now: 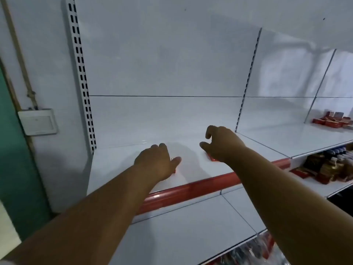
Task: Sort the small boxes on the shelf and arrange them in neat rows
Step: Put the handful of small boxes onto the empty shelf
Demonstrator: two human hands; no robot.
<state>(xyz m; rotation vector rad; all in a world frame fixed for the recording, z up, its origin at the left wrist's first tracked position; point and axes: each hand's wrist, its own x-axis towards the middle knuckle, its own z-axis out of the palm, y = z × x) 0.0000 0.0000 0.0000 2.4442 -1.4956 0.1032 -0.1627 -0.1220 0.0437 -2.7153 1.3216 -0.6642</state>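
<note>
Red slivers of two small boxes show under the hands on the white shelf (133,155): one box (174,170) beneath the left hand (156,161), another (211,157) under the right hand (219,144). Both hands curl over their boxes; a firm grip cannot be told. More boxes (332,121) lie jumbled far right. Placing seems underway; next, squaring them side by side.
</note>
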